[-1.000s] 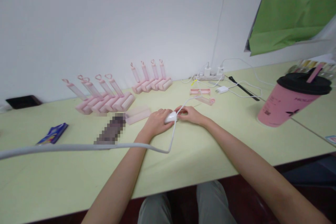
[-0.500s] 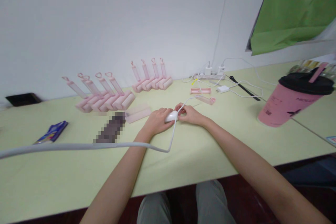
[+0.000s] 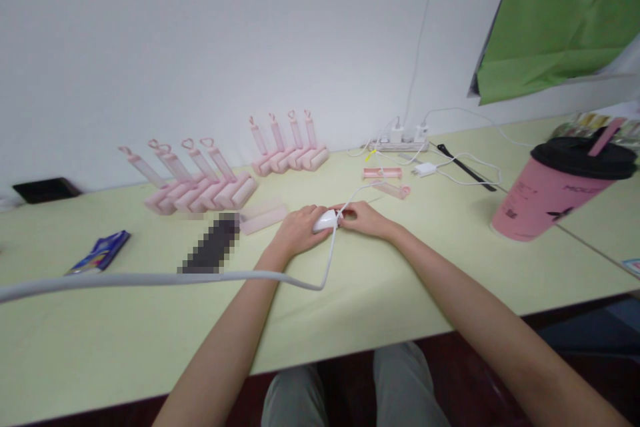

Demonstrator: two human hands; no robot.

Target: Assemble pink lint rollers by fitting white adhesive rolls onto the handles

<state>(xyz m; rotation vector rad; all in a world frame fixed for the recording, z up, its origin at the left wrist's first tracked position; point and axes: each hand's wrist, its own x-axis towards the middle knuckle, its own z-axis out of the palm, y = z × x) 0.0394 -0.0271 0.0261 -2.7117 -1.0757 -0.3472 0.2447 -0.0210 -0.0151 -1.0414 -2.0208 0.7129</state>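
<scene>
My left hand (image 3: 301,227) is closed around a small white rounded device (image 3: 325,221), resting low over the table. Against the device's right end my right hand (image 3: 367,219) is closed, thumb and index finger meeting in a pinch; what lies between the fingertips is hidden. A thin white cable (image 3: 352,199) passes over the spot between both hands. Just left of my left hand lies a flat pale pink piece (image 3: 263,219). Beyond my right hand are a clear pink tube with a loop end (image 3: 393,189) and a pink frame-like piece (image 3: 383,173).
Two rows of pink blocks with upright clear tubes (image 3: 203,190) (image 3: 290,159) stand along the wall. A pink lidded cup (image 3: 550,193) is at the right. A power strip (image 3: 400,146), a black strap (image 3: 465,167) and a blue packet (image 3: 103,250) also lie on the table (image 3: 360,293).
My right fingers have shifted slightly and straightened, the index finger now lying closer to the white device. My left hand stays in the same place, holding it.
</scene>
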